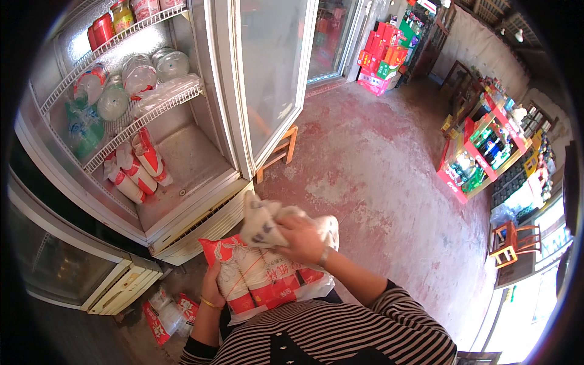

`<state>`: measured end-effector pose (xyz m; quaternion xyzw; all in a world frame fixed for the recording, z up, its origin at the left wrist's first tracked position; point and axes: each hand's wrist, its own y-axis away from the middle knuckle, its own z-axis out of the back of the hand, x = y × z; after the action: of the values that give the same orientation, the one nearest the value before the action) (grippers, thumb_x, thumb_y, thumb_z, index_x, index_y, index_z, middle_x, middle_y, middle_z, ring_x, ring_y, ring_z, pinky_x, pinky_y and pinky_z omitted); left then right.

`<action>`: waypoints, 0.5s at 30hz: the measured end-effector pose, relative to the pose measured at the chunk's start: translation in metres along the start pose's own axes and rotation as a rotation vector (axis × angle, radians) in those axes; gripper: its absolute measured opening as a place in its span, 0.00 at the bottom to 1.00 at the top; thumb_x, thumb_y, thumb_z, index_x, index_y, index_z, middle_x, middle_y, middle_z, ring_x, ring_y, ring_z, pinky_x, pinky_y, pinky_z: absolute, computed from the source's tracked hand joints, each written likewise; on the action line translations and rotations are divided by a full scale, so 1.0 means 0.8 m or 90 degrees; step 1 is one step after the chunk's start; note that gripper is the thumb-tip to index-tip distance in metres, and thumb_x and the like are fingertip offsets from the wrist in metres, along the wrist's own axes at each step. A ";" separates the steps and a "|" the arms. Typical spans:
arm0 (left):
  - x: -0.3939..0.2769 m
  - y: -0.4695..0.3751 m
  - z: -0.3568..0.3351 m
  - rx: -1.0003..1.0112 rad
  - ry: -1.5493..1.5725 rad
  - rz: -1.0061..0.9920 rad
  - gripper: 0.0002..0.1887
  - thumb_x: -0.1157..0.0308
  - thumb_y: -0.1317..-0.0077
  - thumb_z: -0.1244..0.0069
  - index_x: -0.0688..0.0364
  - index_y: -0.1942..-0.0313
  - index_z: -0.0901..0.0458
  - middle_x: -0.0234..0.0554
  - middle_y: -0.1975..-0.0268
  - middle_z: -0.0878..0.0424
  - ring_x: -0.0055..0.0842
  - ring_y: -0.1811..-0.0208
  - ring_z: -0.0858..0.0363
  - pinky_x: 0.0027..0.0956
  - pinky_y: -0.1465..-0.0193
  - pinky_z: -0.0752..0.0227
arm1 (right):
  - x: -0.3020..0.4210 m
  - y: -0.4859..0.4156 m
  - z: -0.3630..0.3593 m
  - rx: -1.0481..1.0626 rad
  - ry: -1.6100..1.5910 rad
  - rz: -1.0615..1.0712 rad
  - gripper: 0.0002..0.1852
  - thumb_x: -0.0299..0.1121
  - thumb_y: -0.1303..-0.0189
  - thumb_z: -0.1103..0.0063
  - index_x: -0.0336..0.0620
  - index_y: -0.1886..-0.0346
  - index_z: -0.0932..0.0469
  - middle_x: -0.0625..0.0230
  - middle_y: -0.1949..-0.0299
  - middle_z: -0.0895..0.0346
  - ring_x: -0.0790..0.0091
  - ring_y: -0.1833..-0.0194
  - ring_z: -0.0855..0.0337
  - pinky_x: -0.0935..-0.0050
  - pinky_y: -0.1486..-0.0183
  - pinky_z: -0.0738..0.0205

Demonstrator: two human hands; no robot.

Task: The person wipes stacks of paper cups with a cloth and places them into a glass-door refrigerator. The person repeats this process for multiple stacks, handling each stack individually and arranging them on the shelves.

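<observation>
My left hand (213, 285) grips the left edge of a red and clear plastic pack of paper cups (269, 278), held against my lap. Above the pack's upper side, my right hand (301, 239) holds a pale cloth (262, 223) with dark marks; the cloth is slightly blurred and lies over the pack's top edge. To the left stands an open display fridge. Several red and white sleeves of cups (132, 175) lean together on its floor (182, 159). The wire shelf (150, 116) above them bears bagged clear bowls or cups (139, 75).
The fridge's glass door (273, 82) stands open, with a wooden stool (278, 153) behind it. More plastic packs (171, 315) lie on the floor at lower left beside a second fridge (68, 255). Bottle racks (483, 146), a wooden chair (513, 244) and stacked red boxes (381, 59) stand farther off.
</observation>
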<state>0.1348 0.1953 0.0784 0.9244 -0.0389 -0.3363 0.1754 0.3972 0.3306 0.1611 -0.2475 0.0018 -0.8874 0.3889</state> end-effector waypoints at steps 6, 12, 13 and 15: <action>0.009 0.007 0.002 0.017 0.166 -0.025 0.27 0.51 0.25 0.58 0.57 0.33 0.32 0.41 0.35 0.24 0.36 0.35 0.25 0.43 0.32 0.31 | 0.081 -0.067 -0.074 0.074 -0.014 0.197 0.36 0.47 0.50 0.30 0.42 0.38 0.26 0.61 0.39 0.28 0.55 0.38 0.30 0.55 0.37 0.33; 0.023 0.032 0.060 0.132 0.242 -0.042 0.26 0.51 0.25 0.57 0.56 0.35 0.30 0.39 0.39 0.22 0.34 0.38 0.24 0.41 0.34 0.30 | 0.135 -0.025 -0.109 0.069 -0.109 0.427 0.34 0.44 0.57 0.28 0.47 0.42 0.23 0.63 0.42 0.29 0.57 0.40 0.29 0.58 0.44 0.29; 0.027 0.034 0.070 0.129 0.224 -0.012 0.25 0.52 0.25 0.57 0.56 0.35 0.30 0.40 0.39 0.22 0.34 0.38 0.23 0.41 0.35 0.29 | 0.138 -0.014 -0.109 0.103 -0.116 0.452 0.33 0.42 0.57 0.29 0.47 0.42 0.23 0.62 0.40 0.29 0.56 0.40 0.29 0.57 0.44 0.29; 0.033 0.033 0.085 0.129 0.198 0.027 0.25 0.53 0.26 0.56 0.57 0.35 0.29 0.40 0.41 0.21 0.33 0.40 0.22 0.41 0.36 0.28 | 0.135 0.005 -0.104 0.204 -0.145 0.486 0.31 0.39 0.55 0.29 0.48 0.43 0.23 0.61 0.38 0.30 0.55 0.39 0.29 0.56 0.45 0.28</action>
<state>0.1133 0.1450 0.0228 0.9772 -0.0642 -0.1803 0.0922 0.3015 0.2374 0.1349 -0.2621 -0.0874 -0.6358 0.7207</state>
